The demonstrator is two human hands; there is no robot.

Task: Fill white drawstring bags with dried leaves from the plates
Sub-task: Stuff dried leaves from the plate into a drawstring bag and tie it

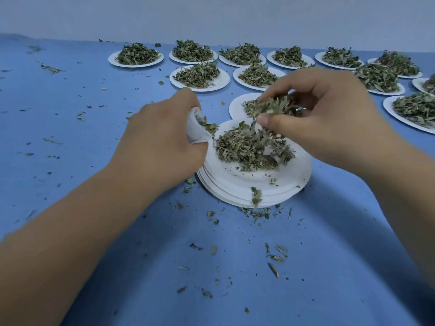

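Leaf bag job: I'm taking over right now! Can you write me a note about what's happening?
Left hand: grips the white drawstring bag, with some leaves at its mouth.
Right hand: pinches a tuft of dried leaves above the stack of plates.
Done: this bag is started.
Left: the leaf pile on the stack, plus many full plates behind it.
Spilled leaf bits lie on the blue table.

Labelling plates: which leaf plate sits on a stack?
The nearest plate, between left hand and right hand: it tops a plate pile; the others lie singly.
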